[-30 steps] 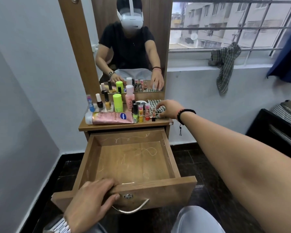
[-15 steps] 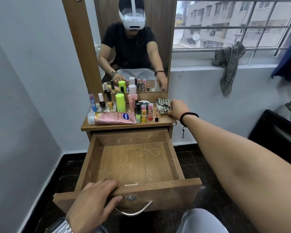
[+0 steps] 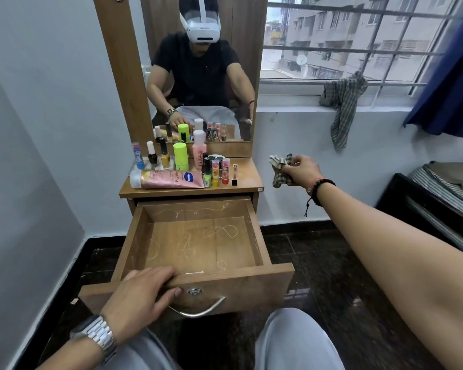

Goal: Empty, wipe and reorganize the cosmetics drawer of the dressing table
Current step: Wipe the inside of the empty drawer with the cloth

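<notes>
Head view, right hand (image 3: 302,170) pinching checked cloth (image 3: 280,170) right of dressing table (image 3: 247,173), left hand (image 3: 142,295) gripping open drawer (image 3: 251,284) front, cosmetics (image 3: 182,166) crowding tabletop's left.

Left hand (image 3: 142,296) draped over the drawer's (image 3: 206,279) front edge, hiding that stretch of the rim and the handle's left end. Checked cloth (image 3: 280,170) partly buried in the right hand's (image 3: 301,170) closed grip. Print on the small bottles (image 3: 217,169), left of the right hand on the desk (image 3: 247,173), too small to read. Right forearm cut off by the right edge.
</notes>
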